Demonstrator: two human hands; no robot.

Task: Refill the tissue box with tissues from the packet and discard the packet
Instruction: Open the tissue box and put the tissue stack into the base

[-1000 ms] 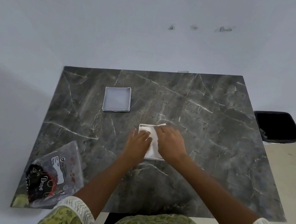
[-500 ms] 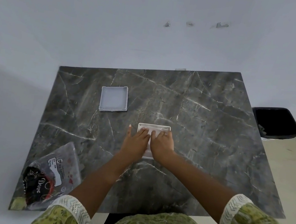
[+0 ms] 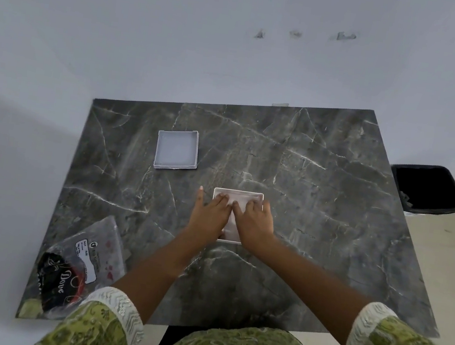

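**Both hands flat on the tissues in the open box; lid and packet lie to the left.**

The left hand [image 3: 210, 218] and right hand [image 3: 254, 222] rest palms-down, fingers extended and grasping nothing, pressing the tissues [image 3: 232, 222] into the tissue box [image 3: 238, 193] at table centre. Judged from this, the stack is seated and the box awaits closing. The lid [image 3: 176, 149] lies on the table [image 3: 316, 213] to the far left of the box, nearer the left hand. The packet [image 3: 84, 262] lies at the near-left corner, also on the left hand's side. The bin [image 3: 426, 188] stands off the table's right edge, well apart from the packet.
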